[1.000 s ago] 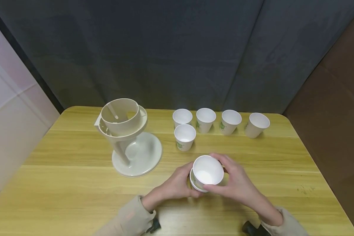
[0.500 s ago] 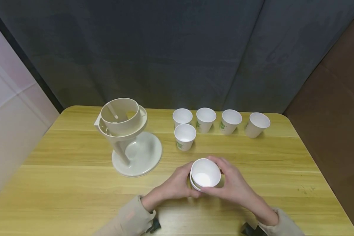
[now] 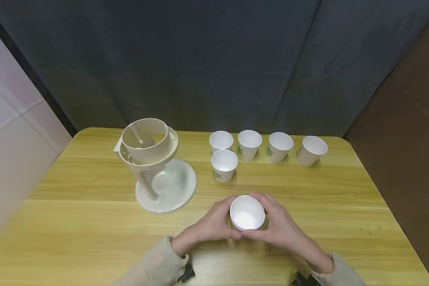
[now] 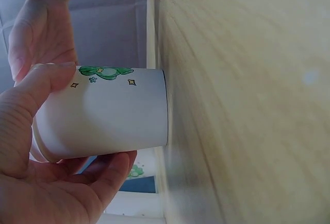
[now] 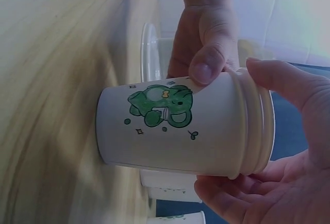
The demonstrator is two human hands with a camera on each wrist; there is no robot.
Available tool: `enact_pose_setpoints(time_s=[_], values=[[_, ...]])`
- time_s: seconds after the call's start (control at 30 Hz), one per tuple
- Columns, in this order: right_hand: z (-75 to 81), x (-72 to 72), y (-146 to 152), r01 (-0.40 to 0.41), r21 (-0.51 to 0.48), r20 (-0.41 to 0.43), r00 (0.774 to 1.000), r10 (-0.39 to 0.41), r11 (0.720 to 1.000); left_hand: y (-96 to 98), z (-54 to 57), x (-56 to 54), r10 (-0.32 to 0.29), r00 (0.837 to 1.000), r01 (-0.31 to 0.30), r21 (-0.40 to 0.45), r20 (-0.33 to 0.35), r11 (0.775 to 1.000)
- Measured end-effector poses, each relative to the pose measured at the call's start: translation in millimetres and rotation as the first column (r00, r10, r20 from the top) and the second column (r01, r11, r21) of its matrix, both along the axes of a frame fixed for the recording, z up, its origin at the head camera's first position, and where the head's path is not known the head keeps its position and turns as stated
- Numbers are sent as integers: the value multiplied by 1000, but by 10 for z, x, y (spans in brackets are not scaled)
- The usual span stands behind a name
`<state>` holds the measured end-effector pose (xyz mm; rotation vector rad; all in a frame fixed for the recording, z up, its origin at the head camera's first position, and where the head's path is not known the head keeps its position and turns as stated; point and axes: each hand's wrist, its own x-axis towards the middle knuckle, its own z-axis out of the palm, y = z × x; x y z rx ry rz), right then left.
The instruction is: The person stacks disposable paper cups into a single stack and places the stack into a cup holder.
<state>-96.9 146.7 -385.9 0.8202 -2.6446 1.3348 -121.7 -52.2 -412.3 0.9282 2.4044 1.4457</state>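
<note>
Both hands cup one white paper cup (image 3: pixel 247 212) standing on the counter (image 3: pixel 93 222). The left hand (image 3: pixel 214 224) curls round its near-left side, and the right hand (image 3: pixel 279 228) wraps it from the right. The doubled rim suggests nested cups, steadied from both sides. Beyond the hands stand five more cups (image 3: pixel 224 165), and a cream cup holder (image 3: pixel 153 163) sits past the left hand.

We see even, soft light from overhead in the head view, with a pale sheen on the table (image 3: pixel 93 222) at 6 o'clock and faint shadows. Edges bow outward. In both wrist views the wood blurs and the backgrounds wash out.
</note>
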Motion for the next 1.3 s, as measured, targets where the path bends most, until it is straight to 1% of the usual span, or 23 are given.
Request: enact_pose_setpoints(time_s=[0.17,0.3,0.4,0.6,0.73,0.93,1.07,1.3], values=[[-8,-1,6,-10,-1,20,1000,10,1000,-5,5,-2,-6,1000,6,1,3,1000],[0,-11,23,-23,14,23,999,22,1000,-2,1,-9,-13,1000,13,8,-8,1000],[18,-27,34,-21,20,27,999,20,1000,2,1,-7,-7,1000,7,7,-11,1000],[78,-94,59,-14,-20,33,999,15,1000,4,-1,-4,6,1000,-5,12,-9,1000],[94,-173,76,-1,-54,38,999,3,999,3,-5,-2,6,1000,-6,22,-26,1000],[56,-317,117,36,-108,72,997,-29,994,10,-5,-9,12,1000,-12,14,6,1000],[21,-421,137,73,-141,89,994,-60,987,15,1,-3,22,1000,-22,6,12,1000],[-32,-593,128,119,-164,102,989,-103,979,14,-3,-1,29,999,-29,2,24,1000]])
